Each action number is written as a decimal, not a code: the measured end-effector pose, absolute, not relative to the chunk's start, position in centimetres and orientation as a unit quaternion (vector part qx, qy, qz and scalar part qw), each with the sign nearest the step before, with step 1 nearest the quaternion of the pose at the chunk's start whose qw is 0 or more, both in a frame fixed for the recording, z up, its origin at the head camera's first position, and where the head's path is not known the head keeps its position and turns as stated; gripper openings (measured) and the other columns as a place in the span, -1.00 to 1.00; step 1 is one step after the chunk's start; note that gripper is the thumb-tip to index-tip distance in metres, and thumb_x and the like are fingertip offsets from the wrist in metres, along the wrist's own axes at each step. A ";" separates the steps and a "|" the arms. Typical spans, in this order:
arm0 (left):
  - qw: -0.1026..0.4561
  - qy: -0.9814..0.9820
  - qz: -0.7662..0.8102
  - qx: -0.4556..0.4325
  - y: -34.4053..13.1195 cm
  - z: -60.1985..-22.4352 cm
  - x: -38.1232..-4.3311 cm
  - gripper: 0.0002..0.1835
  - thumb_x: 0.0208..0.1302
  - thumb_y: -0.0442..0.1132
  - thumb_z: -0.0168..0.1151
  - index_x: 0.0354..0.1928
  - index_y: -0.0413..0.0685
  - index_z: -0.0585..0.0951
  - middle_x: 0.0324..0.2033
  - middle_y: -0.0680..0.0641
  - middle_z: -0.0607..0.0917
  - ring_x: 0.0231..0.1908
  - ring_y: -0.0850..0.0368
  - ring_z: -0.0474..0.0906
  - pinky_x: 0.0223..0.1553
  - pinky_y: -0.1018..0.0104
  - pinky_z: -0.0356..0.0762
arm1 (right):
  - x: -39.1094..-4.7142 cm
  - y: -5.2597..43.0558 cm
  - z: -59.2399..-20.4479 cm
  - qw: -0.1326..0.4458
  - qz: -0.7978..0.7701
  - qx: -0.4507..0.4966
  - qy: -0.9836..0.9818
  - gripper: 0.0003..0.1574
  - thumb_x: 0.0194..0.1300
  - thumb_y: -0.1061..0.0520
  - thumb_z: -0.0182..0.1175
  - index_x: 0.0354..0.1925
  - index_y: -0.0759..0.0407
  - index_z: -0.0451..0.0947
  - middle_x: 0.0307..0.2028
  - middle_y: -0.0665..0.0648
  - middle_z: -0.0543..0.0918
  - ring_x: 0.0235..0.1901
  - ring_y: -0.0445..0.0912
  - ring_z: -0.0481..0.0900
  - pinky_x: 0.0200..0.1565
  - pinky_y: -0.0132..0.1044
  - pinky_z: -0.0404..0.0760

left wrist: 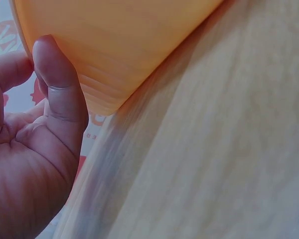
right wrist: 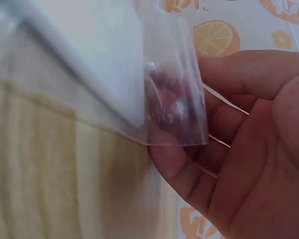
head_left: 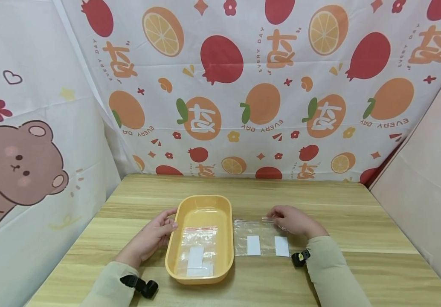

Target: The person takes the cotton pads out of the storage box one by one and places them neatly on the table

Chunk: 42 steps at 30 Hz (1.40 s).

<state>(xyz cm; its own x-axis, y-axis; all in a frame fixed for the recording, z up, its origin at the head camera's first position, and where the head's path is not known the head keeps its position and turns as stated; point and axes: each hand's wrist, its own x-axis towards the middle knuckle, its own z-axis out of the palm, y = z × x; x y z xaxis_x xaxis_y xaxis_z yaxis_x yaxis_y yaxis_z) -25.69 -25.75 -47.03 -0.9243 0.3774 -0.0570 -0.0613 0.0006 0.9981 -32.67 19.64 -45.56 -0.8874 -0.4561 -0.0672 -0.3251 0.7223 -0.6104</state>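
A yellow tray (head_left: 226,251) stands on the wooden table. My left hand (head_left: 153,236) grips its left rim, with the thumb (left wrist: 59,84) against the tray wall in the left wrist view. Inside the tray lies a clear zip bag (head_left: 190,238) with a red line at its top and white pieces in it. To the tray's right, another clear zip bag (head_left: 241,234) lies flat with a white card (head_left: 253,245) inside. My right hand (head_left: 293,221) pinches the upper edge of a further clear zip bag (head_left: 268,243), which also contains a white card (head_left: 281,246).
The wooden table (head_left: 362,238) extends to both sides of the hands. A fruit-patterned cloth (head_left: 259,145) hangs along its back edge. On the left hangs a cloth with a bear print (head_left: 24,166), and a pale cloth (head_left: 431,170) closes the right side.
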 end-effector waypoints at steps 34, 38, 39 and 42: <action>0.163 0.690 0.696 0.111 -25.7 -47.0 -25.8 -0.30 0.56 -0.29 0.02 0.56 -0.26 -0.05 -0.03 -0.31 0.51 -0.11 -0.02 0.64 -0.15 0.06 0.70 | -32.3 18.5 -45.3 0.097 -0.312 -0.207 0.922 -0.73 0.47 0.21 0.13 0.06 0.04 0.65 -0.12 -0.06 0.67 -0.15 -0.15 0.54 0.01 -0.08 0.56; 0.162 0.690 0.696 0.113 -25.7 -47.0 -25.8 -0.30 0.56 -0.28 0.02 0.55 -0.26 -0.05 -0.03 -0.30 0.51 -0.11 -0.02 0.64 -0.15 0.06 0.70 | -32.3 18.5 -45.2 0.096 -0.309 -0.202 0.924 -0.74 0.47 0.20 0.14 0.04 0.02 0.66 -0.13 -0.08 0.66 -0.15 -0.14 0.53 0.02 -0.08 0.55; 0.162 0.690 0.696 0.114 -25.7 -47.0 -25.8 -0.30 0.56 -0.28 0.02 0.55 -0.27 -0.05 -0.04 -0.30 0.51 -0.11 -0.02 0.64 -0.15 0.06 0.70 | -32.3 18.5 -45.2 0.097 -0.308 -0.202 0.925 -0.74 0.47 0.19 0.14 0.04 0.02 0.66 -0.14 -0.09 0.66 -0.16 -0.14 0.53 0.02 -0.08 0.55; 0.162 0.690 0.696 0.114 -25.7 -47.0 -25.8 -0.30 0.56 -0.29 0.02 0.55 -0.27 -0.06 -0.05 -0.29 0.52 -0.12 0.00 0.64 -0.16 0.07 0.70 | -32.2 18.6 -45.1 0.097 -0.303 -0.201 0.926 -0.74 0.47 0.18 0.14 0.03 0.02 0.66 -0.14 -0.09 0.66 -0.16 -0.13 0.53 0.01 -0.09 0.54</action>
